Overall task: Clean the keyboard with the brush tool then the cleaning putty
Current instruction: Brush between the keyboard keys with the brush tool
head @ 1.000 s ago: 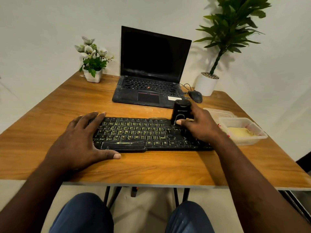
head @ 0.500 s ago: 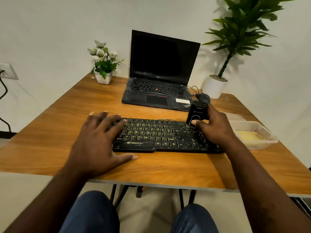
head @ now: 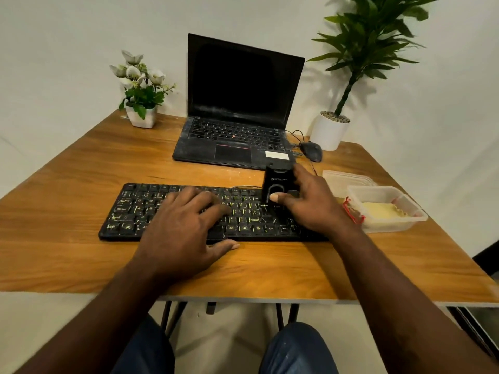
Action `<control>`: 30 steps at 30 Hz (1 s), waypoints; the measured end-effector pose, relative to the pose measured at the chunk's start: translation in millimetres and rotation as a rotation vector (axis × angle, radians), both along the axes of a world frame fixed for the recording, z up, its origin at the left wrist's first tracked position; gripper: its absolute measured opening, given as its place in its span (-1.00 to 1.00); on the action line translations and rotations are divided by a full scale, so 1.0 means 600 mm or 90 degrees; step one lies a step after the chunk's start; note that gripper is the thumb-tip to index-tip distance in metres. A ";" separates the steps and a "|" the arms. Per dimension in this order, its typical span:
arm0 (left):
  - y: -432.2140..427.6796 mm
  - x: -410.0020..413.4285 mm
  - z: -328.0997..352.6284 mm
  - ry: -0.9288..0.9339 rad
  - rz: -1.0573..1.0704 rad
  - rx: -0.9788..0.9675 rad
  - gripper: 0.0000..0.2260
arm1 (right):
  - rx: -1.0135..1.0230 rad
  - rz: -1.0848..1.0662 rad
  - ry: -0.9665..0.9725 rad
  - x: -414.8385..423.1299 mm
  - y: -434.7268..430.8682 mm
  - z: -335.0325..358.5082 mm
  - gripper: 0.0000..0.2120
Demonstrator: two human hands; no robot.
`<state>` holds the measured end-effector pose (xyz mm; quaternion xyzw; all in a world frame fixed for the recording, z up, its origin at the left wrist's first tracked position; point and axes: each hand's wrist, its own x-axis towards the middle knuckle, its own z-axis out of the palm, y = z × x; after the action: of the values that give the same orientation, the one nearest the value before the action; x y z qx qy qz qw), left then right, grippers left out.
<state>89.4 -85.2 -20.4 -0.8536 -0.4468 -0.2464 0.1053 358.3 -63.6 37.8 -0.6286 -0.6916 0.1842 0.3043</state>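
Observation:
A black keyboard [head: 129, 211] with yellow-green legends lies across the wooden table [head: 81, 168]. My right hand [head: 310, 203] grips a black brush tool [head: 278, 179] that stands on the keyboard's right part, thumb on its front. My left hand [head: 183, 225] lies flat over the middle keys, fingers spread, thumb on the table in front of the keyboard. Pale yellow cleaning putty [head: 380, 209] sits in a clear plastic tub [head: 391, 225] to the right of the keyboard.
An open black laptop [head: 237, 109] stands behind the keyboard, a wired mouse [head: 312, 151] at its right. The tub's lid [head: 345, 179] lies behind the tub. A white flower pot [head: 141, 120] stands back left and a tall potted plant [head: 330, 130] back right.
My left hand has slid right, from the keyboard's left end onto its middle keys. My right hand still grips the brush tool on the right part. The camera has shifted.

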 end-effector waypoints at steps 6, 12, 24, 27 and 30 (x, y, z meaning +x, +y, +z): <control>-0.006 -0.001 0.001 -0.028 -0.039 0.042 -0.59 | 0.055 -0.111 -0.057 0.035 0.001 0.015 -0.40; -0.006 0.002 0.003 -0.050 -0.046 0.045 -0.66 | 0.006 -0.023 -0.037 0.009 -0.011 0.003 -0.41; -0.011 0.000 0.002 -0.044 -0.041 0.053 -0.66 | 0.063 -0.102 -0.063 0.004 0.001 0.005 -0.43; -0.010 0.001 0.002 -0.055 -0.035 0.047 -0.68 | 0.047 -0.103 -0.029 0.002 -0.001 0.005 -0.45; -0.010 0.002 0.002 -0.061 -0.040 0.043 -0.68 | 0.027 -0.033 -0.049 -0.010 -0.004 0.000 -0.46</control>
<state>90.4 -91.3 -19.0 -0.8505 -0.4154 -0.3050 0.1050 352.4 -66.1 37.7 -0.6463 -0.6902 0.1373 0.2951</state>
